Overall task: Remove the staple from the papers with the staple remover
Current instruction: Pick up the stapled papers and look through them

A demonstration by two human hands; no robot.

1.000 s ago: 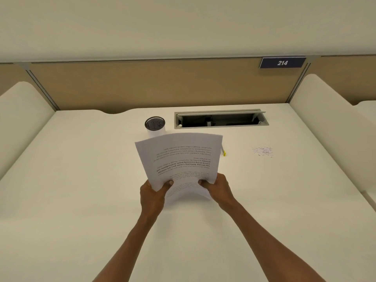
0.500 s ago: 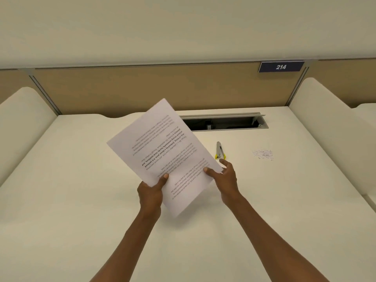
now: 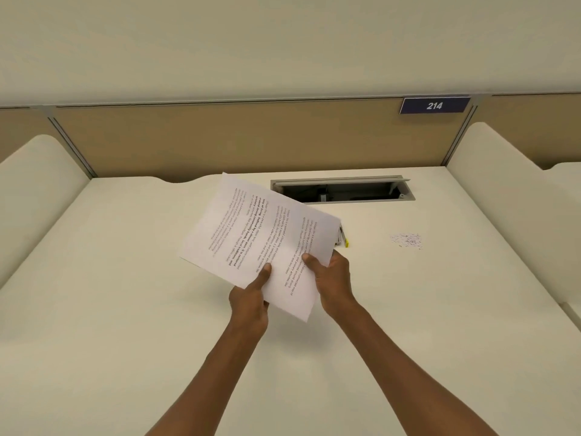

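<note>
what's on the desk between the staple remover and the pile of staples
Nothing: in the head view, the desk is bare between the staple remover and the staple pile.

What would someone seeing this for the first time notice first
First, the printed papers, held tilted above the middle of the white desk, pinched at their near edge by the left hand and the right hand. Next, the open cable hatch at the desk's back, and the blue 214 sign on the partition above it, to the right.
</note>
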